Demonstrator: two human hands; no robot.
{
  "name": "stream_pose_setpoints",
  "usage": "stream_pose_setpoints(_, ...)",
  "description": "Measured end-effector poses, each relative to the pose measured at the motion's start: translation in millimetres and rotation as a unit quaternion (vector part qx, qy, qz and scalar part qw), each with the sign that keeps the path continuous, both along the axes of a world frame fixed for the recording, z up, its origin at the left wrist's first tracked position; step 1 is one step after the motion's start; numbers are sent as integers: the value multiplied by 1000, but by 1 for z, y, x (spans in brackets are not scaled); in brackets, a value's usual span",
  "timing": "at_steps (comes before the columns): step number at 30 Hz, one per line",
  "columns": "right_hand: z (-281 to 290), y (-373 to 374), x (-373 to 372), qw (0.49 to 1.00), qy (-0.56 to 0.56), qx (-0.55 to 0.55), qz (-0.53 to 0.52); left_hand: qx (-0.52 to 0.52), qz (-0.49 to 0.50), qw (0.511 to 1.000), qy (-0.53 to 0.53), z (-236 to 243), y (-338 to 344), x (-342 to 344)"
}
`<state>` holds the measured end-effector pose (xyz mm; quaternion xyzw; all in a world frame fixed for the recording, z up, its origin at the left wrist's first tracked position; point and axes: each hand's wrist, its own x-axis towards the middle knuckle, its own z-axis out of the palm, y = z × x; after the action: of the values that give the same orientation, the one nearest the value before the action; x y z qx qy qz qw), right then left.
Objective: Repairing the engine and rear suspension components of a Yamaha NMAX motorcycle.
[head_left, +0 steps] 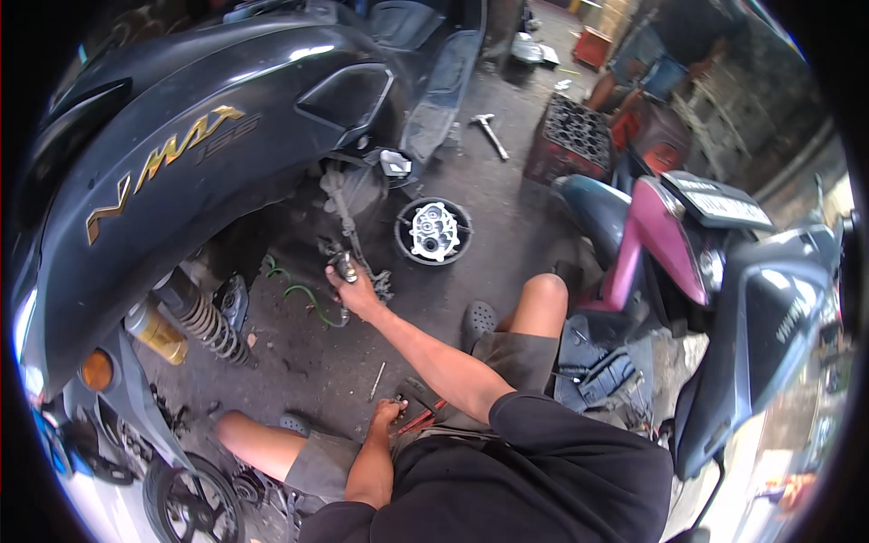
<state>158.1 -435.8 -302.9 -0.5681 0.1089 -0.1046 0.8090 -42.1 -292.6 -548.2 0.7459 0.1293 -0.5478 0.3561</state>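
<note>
My right hand [356,291] grips a metal air tool [343,266] with a coiled green hose [303,291] hanging from it, held near the greasy engine underside [330,199] of a black scooter [226,90]. My left hand [389,409] rests low between my knees, fingers curled around a small dark item I cannot make out, beside red tool handles [421,418]. A white metal casing [434,232] sits inside a round black basin [406,249] ahead of me. A thin metal rod [377,380] lies on the floor nearby.
A hammer [490,136] lies beyond the basin. A shock absorber [204,321] and yellow bottle [156,333] stand at left. At right are a crate [570,136], another scooter [742,344], pink panel [638,226] and dark cloths [597,376]. Another person [656,68] is at top right.
</note>
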Motion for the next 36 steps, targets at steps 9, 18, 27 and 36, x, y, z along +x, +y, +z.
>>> stream_pose_setpoints(9,-6,30,-26,993,98,59,22,-52,84,995,19,1,-13,-14)
stream_pose_setpoints(18,-1,48,-17,997,74,31,22,-58,122,991,-6,-23,4,-17)
stream_pose_setpoints(27,1,49,-6,996,76,34,43,-44,192,980,2,-6,2,-20)
stream_pose_setpoints(36,11,57,-2,993,97,6,66,-49,211,976,18,-24,5,-17)
